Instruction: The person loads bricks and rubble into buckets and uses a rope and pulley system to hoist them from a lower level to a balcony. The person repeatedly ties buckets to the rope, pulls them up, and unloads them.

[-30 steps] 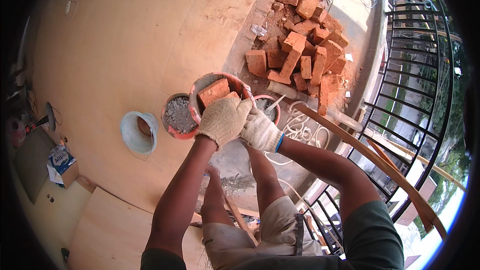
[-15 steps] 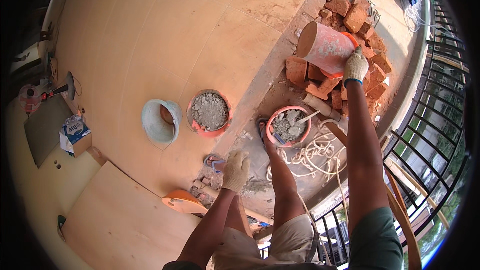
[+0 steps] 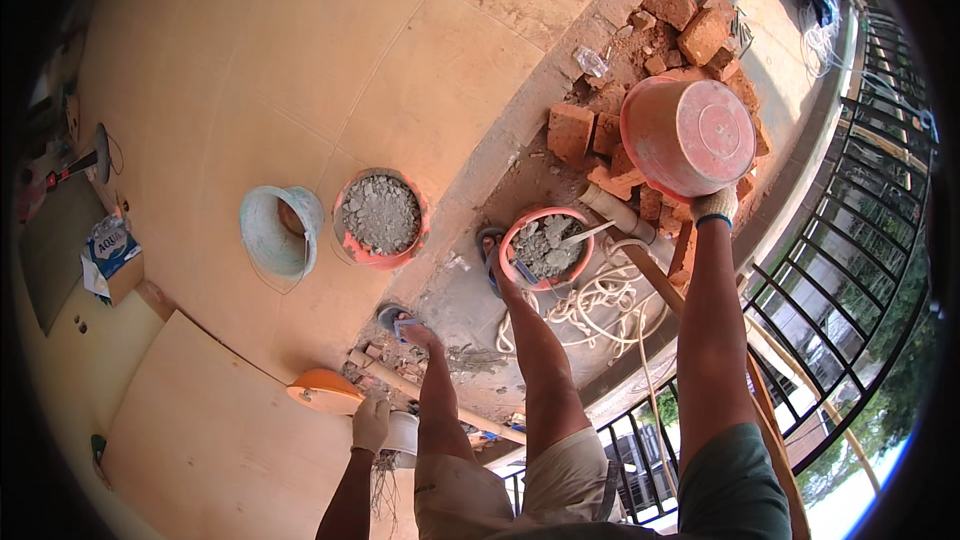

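Round red plastic bucket turned from lying sideways to base toward me, compared with half a second earlier; my left hand, in an off-white knit glove, shifted farther out to my left.

Head view, the only one: my right hand, also gloved, was clamped on the bucket's near rim, fingers mostly hidden. Bucket was in the air, mouth away from me, over a loose pile of orange-red clay bricks. Left hand held nothing I could make out, near an orange rounded shell and a small white bucket; couldn't tell if it touched either, or how its fingers stood.

Progress, my judgement: tipping looked nearly finished, with bricks lying loose under and around the bucket. Mouth hidden, so couldn't confirm it was emptied. Left over: bucket not yet set down. Two red tubs of grey chunky rubble, one on the tan floor, one by my right foot, stood full. Pale blue plastic bucket stood beside the first.
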A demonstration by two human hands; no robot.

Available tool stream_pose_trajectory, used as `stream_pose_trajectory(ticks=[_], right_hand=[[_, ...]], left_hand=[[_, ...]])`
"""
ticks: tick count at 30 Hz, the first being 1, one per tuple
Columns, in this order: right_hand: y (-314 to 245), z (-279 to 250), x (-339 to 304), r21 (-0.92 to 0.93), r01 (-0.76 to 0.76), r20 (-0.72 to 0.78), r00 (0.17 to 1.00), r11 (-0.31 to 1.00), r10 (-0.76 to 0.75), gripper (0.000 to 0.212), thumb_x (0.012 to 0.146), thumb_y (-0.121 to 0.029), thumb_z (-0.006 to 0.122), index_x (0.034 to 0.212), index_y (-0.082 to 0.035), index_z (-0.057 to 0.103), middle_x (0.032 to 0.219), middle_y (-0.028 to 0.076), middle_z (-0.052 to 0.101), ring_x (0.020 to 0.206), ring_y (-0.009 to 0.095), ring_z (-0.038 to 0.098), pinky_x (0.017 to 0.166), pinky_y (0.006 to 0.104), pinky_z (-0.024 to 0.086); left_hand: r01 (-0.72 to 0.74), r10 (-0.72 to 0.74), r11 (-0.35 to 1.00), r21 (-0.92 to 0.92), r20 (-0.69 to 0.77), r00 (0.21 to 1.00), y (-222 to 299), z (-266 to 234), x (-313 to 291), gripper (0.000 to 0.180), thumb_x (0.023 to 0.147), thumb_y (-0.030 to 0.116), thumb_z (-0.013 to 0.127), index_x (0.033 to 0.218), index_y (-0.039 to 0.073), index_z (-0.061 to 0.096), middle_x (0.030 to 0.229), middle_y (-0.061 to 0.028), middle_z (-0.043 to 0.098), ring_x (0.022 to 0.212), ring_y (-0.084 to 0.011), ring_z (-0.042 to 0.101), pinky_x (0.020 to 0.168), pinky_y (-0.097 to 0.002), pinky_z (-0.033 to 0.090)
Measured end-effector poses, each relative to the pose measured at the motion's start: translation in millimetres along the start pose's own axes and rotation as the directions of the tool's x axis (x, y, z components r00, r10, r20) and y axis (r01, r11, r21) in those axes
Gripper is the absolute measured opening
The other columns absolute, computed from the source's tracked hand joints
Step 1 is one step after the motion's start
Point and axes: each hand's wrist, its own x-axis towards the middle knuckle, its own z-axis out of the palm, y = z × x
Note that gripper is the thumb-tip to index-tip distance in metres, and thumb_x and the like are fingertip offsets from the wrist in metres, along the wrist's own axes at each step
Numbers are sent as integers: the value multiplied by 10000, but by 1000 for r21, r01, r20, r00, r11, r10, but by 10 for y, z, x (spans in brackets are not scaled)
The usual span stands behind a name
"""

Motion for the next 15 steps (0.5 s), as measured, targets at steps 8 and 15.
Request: stream_pose_trajectory(ticks=[8,15], right_hand=[[821,-201,310,126,406,-226,900,905,-372,792,979,-519,623,1624,-141,364,1674,115,400,1535,329,373,1276,487,297],[465,-962,-307,-554,136,-201,935,821,-291,705,991,-435,632,1592,-131,421,1646,127,444,1479,333,456,1218,465,396]], left_hand=[[-165,238,917,-363,166,957,1860,638,129,346,1046,179,592,1325,-20,643,1259,-197,702,1177,-294,682,1032,-394,516],[-117,151,964,-241,126,981,1315,505,-131,334,1052,173,555,1309,-19,646,1191,-204,709,1128,-296,696,990,-402,533]])
